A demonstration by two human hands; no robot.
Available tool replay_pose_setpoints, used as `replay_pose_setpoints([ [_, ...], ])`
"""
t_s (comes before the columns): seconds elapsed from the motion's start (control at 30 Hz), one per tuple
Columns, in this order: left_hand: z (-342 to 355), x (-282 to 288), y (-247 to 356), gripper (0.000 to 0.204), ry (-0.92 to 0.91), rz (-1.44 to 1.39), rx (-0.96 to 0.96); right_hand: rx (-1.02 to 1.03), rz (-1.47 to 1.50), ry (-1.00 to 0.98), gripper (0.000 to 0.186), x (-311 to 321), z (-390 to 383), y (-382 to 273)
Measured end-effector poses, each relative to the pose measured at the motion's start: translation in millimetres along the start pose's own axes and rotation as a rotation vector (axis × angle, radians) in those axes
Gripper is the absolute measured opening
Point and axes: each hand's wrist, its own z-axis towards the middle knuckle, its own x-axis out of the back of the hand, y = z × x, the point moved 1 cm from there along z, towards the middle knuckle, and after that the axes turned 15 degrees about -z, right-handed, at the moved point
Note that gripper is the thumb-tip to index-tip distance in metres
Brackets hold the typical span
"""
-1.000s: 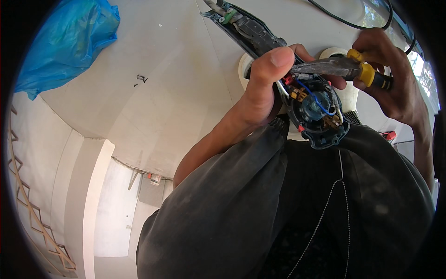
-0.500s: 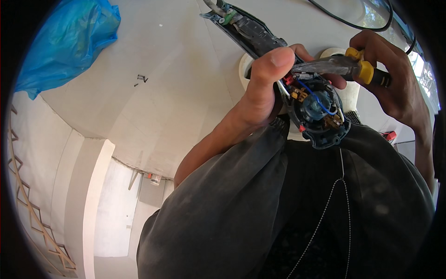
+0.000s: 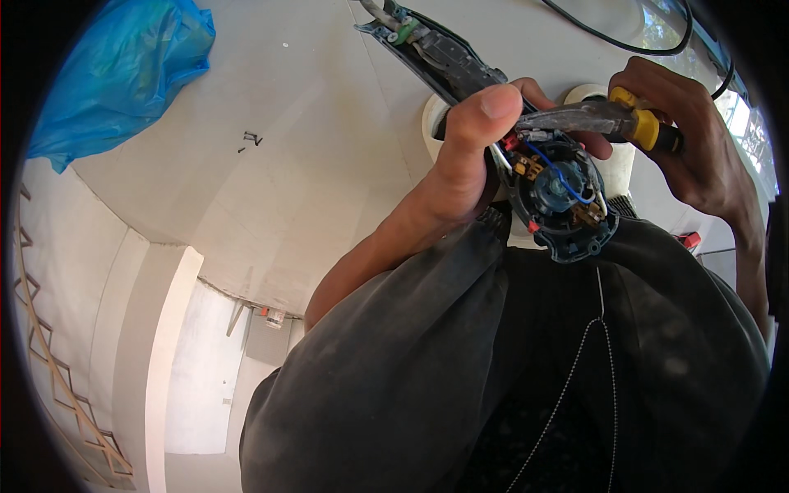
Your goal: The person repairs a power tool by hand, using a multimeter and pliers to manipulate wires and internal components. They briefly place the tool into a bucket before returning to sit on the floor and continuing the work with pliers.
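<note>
An opened power tool body (image 3: 563,193), its dark casing split to show blue and white wires, brass-coloured contacts and a round motor end, is held over my lap. My left hand (image 3: 468,148) grips it around the middle, thumb on top. From there its long handle half (image 3: 444,53), with a grey cord and a green part inside, slants up to the left. My right hand (image 3: 682,140) is closed on pliers (image 3: 596,117) with yellow and black handles. The pliers' jaws touch the wiring near a red part by my left thumb; what exactly they pinch is too small to tell.
Several small screws (image 3: 251,139) lie on the pale floor, left of my hands. A blue plastic bag (image 3: 123,82) rests at the far left. A black cable (image 3: 625,45) curves at the upper right. White round containers (image 3: 431,123) stand behind my hands, and a beaded chain (image 3: 567,374) hangs over my lap.
My right hand and the pliers' handles have shifted slightly left. The jaws stay at the same wiring, and my left hand keeps its hold on the tool body.
</note>
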Motion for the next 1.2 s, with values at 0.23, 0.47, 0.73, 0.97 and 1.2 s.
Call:
replay_pose_setpoints([
  [0.23, -0.2, -0.4, 1.0, 0.073, -0.022, 0.046, 0.01, 0.052, 0.023, 0.094, 0.038, -3.5, -2.4, 2.1],
  [0.47, -1.0, 2.6, -2.5, 0.075, -0.022, -0.005, 0.02, -0.011, 0.03, 0.08, 0.039, -10.0, -15.2, 8.3],
  [0.73, -1.2, 1.4, -0.4, 0.079, -0.016, 0.069, -0.001, 0.02, -0.414, -0.027, 0.052, 7.2, -8.5, -6.2],
  [0.97, -1.1, 4.9, -4.0, 0.082, -0.008, -0.009, -0.005, -0.176, -0.18, -0.097, 0.054, 5.0, -3.9, -18.7],
  [1.2, -2.6, 6.4, -5.5, 0.087, -0.025, -0.07, -0.043, -0.253, -0.301, -0.106, 0.057, 5.7, -8.9, -29.4],
])
